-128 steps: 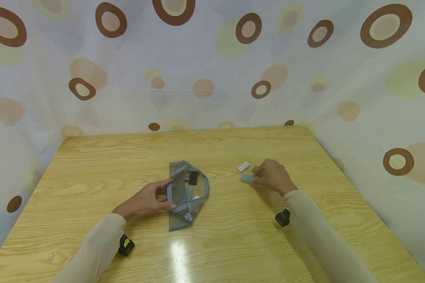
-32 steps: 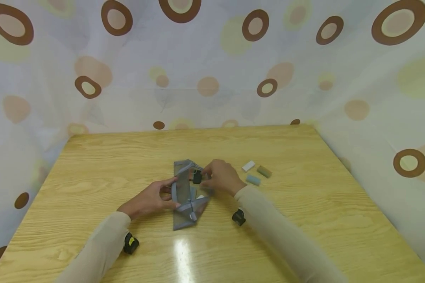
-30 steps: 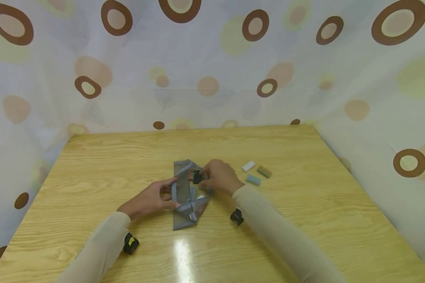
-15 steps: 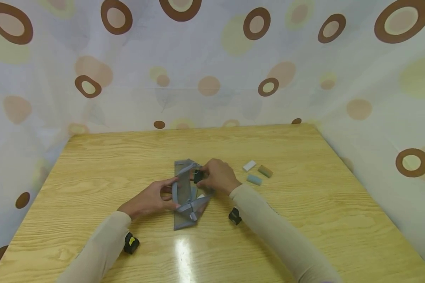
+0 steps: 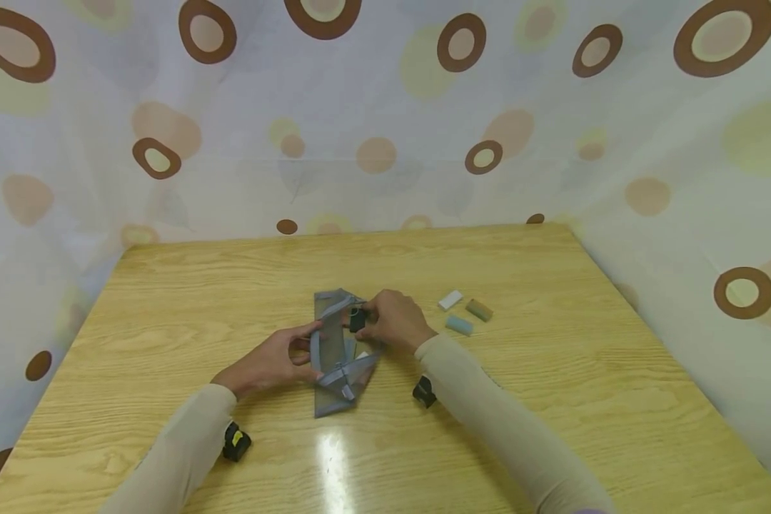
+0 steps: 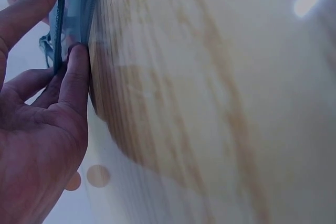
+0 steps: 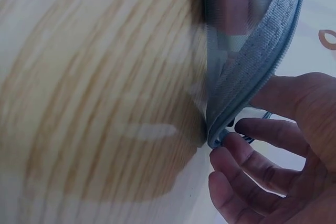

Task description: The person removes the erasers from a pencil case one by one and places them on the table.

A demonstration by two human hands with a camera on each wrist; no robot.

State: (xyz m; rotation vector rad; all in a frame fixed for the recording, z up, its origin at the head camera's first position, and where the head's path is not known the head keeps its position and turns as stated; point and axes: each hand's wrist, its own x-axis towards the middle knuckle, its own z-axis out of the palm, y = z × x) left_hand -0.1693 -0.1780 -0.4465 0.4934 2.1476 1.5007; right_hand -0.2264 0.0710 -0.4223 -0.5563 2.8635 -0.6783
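On the table (image 5: 231,293), the pouch (image 5: 328,348) lies between left hand (image 5: 266,365) and right hand (image 5: 398,321), an item (image 5: 356,320) inside at the latter's fingertips; three pieces (image 5: 459,325) lie right of both hands.

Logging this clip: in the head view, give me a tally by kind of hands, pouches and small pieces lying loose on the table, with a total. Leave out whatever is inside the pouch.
Hands: 2 (left hand, right hand)
Pouches: 1 (grey mesh pouch)
Loose pieces: 3 (white piece, brown piece, light blue piece)
Total: 6
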